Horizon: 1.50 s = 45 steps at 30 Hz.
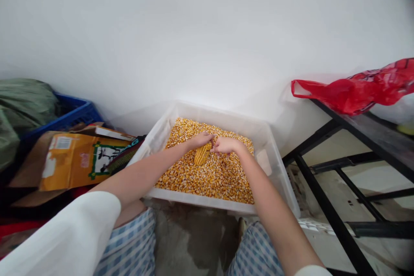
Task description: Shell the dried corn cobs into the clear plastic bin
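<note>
A yellow corn cob (202, 155), its kernels mostly still on, slants over a bed of loose corn kernels (207, 183) inside a whitish plastic bin (281, 177). My left hand (203, 139) is closed around the cob's upper end. From the right, my right hand (225, 145) meets it with curled fingers pressed against the cob's side near the same end. The fingertips of both hands nearly touch, and they hide that end of the cob.
Left of the bin lie an orange cardboard box (71, 161) and a blue crate (76, 112) with a green bag (26, 103). At right stands a black metal frame (323, 194) with a red plastic bag (352, 92) on it. A white wall (207, 39) rises behind.
</note>
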Available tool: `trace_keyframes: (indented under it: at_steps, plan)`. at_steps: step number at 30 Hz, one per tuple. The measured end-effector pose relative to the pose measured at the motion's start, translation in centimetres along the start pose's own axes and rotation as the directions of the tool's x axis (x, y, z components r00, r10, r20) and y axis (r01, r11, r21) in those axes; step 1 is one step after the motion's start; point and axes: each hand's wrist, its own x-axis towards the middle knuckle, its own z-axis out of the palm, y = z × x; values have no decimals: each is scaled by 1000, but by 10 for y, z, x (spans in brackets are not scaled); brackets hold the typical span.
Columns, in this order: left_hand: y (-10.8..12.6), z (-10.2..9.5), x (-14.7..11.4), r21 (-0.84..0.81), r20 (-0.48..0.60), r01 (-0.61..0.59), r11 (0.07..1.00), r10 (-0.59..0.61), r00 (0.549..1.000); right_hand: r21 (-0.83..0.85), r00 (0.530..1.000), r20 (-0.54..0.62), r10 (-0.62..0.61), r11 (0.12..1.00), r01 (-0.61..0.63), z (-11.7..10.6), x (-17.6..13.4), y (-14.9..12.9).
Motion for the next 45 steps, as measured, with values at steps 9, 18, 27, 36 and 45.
trace_keyframes:
  at_steps: [9, 18, 27, 36, 45]
  plan:
    - [0, 30, 0, -50, -96, 19, 999, -23, 995, 100, 989, 139, 44, 993, -58, 6, 3, 12]
    - [11, 30, -5, -55, -86, 2, 998, -7, 996, 172, 985, 172, 32, 983, -62, 3, 2, 26]
    - [-2, -5, -4, -259, -84, 81, 962, -107, 991, 113, 996, -86, 3, 994, 7, -10, 1, 19]
    - [-10, 8, 6, -93, -120, 3, 996, -14, 993, 90, 997, -51, 53, 995, -49, -11, -10, 3]
    - [-3, 9, 1, -101, -130, -10, 995, -3, 991, 127, 998, -11, 57, 990, -55, -13, -10, 6]
